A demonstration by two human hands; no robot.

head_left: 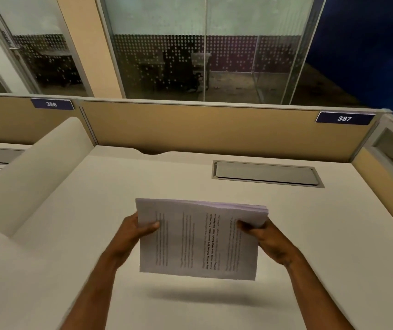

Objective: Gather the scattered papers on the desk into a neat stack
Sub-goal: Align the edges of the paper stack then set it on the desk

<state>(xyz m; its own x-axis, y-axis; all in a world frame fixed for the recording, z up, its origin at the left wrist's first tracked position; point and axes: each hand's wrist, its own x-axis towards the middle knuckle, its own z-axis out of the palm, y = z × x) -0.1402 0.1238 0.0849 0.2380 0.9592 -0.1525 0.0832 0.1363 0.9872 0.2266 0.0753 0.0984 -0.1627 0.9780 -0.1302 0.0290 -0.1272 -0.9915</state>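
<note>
A stack of white printed papers [198,239] hangs in the air above the white desk [95,210], tilted toward me, its shadow on the desktop below. My left hand [133,234] grips the stack's left edge, thumb on top of the sheets. My right hand [267,239] grips the right edge the same way. The sheets lie together with their far edges slightly fanned. No loose sheet shows on the desk.
A grey cable hatch [265,173] is set into the desk at the back right. A low white divider [33,172] runs along the left side. Tan partition panels [214,129] with labels 386 and 387 close off the back and right.
</note>
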